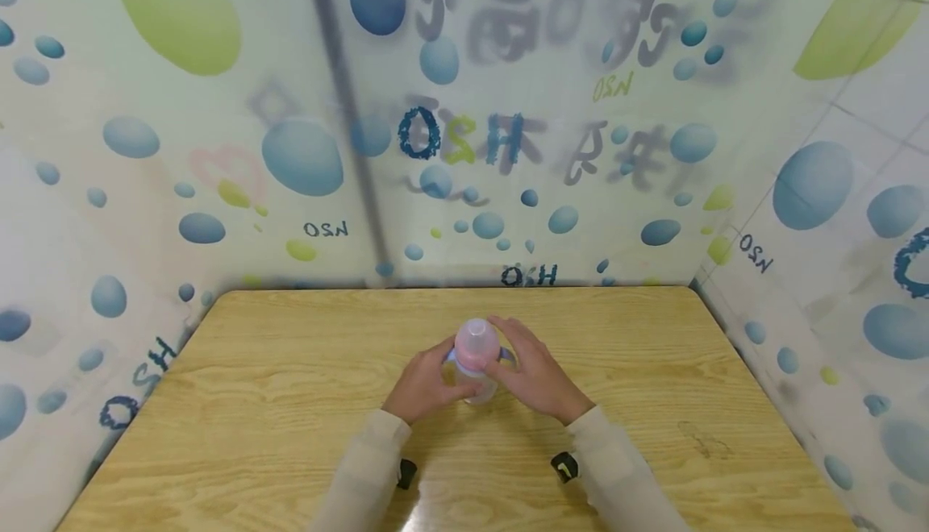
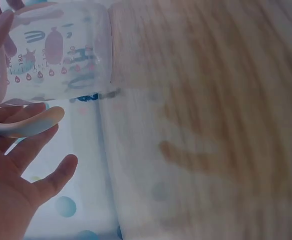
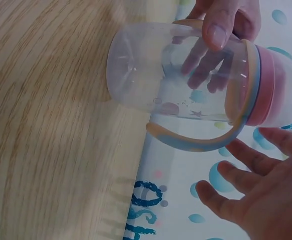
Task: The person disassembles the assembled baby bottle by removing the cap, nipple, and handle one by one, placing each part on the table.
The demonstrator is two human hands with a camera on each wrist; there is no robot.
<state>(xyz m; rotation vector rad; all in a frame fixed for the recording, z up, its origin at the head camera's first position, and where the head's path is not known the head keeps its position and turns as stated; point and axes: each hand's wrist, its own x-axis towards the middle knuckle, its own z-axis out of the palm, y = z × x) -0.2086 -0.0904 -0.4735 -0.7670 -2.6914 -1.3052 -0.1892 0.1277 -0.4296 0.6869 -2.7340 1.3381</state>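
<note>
A clear baby bottle [image 1: 476,347] with a pink collar and a translucent domed cap [image 3: 287,92] stands upright on the wooden table, between both hands. My left hand [image 1: 423,384] grips its body, thumb on the near side and fingers behind, seen through the clear wall in the right wrist view. Around the cap and collar is my right hand [image 1: 539,376], thumb in front and index finger at the far side; its other fingers spread beside the blue-and-orange handle [image 3: 196,142]. Printed marks and a measuring scale show on the bottle in the left wrist view.
The wood-grain table [image 1: 290,403] reaches back to a patterned curtain [image 1: 464,218] with blue and green drops and lettering. More of the same sheet hangs along both sides. Dark wrist devices [image 1: 564,467] sit under the light sleeves [image 1: 617,467].
</note>
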